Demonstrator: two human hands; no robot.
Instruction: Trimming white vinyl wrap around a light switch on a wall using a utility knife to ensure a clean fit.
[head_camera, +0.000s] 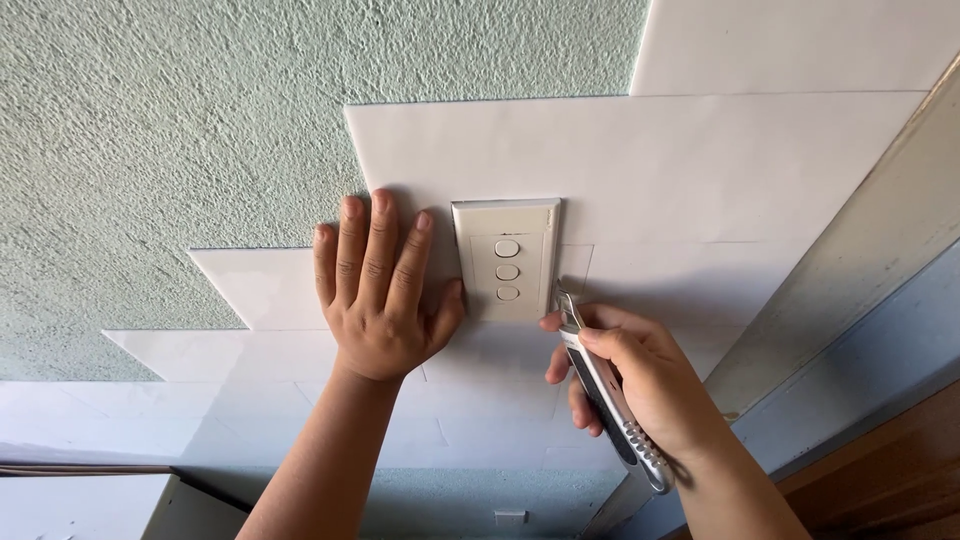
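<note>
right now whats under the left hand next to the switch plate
The left hand lies flat on a white panel stuck to the textured green wall, beside the switch plate. The patch of panel under the palm is covered.

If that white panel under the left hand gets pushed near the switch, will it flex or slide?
The panel looks thin and flat, so probably light and a bit bendy. The left hand presses it flat beside the switch, likely limiting sliding. Its smooth face may be slippery.
</note>
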